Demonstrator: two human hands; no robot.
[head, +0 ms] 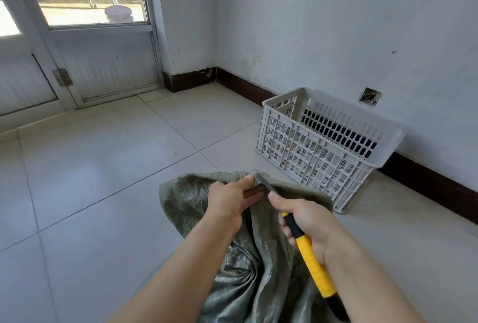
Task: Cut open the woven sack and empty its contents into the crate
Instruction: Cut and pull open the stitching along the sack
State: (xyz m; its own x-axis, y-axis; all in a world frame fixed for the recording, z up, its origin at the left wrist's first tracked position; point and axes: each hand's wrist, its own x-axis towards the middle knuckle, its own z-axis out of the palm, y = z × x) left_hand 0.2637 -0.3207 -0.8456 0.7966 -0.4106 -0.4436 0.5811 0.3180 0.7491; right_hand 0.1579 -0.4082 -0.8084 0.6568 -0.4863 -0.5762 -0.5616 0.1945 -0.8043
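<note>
Pale glossy floor tiles (pixel 103 167) run from a glazed metal door (pixel 98 38) at the left to a scuffed white wall (pixel 336 25) with a dark skirting board at the right. Low in the middle, a crumpled grey-green woven plastic sack (pixel 186 198) lies on the floor, its top edge raised toward the camera's far side. The left hand (pixel 230 198) is clenched on that top edge, pinching the fabric taut. Just right of it, the right hand (pixel 305 221) grips a yellow-and-black-handled utility knife (pixel 310 255), whose grey blade tip meets the sack's edge right beside the left thumb. Further right, near the wall, stands a light grey slotted plastic crate (pixel 310 157), apparently empty.

The cutting step looks to be just starting; no opening shows yet. The next move likely calls for drawing the blade along the taut edge, away from the left fingers, which sit very close.
</note>
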